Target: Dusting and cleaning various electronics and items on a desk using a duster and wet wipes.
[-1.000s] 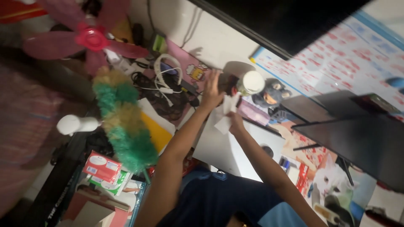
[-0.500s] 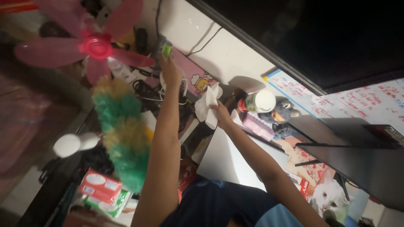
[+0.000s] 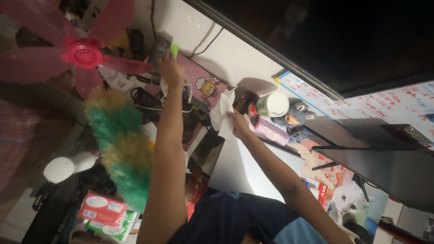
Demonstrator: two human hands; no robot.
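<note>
Nearest you, your right hand (image 3: 238,125) pinches a white tissue (image 3: 222,114) above the white desk (image 3: 244,167), just beside the white-lidded jar (image 3: 272,105) — a careless swipe could topple it. Farther left, your left hand (image 3: 170,70) wraps its fingers around a dark gadget (image 3: 159,46) among tangled cables (image 3: 149,97) — tugging may snag them, near the pink fan (image 3: 83,54).

Pink fan (image 3: 83,54); green-yellow banded duster (image 3: 120,149); white tissue (image 3: 224,113); navy shirt (image 3: 235,221).
</note>
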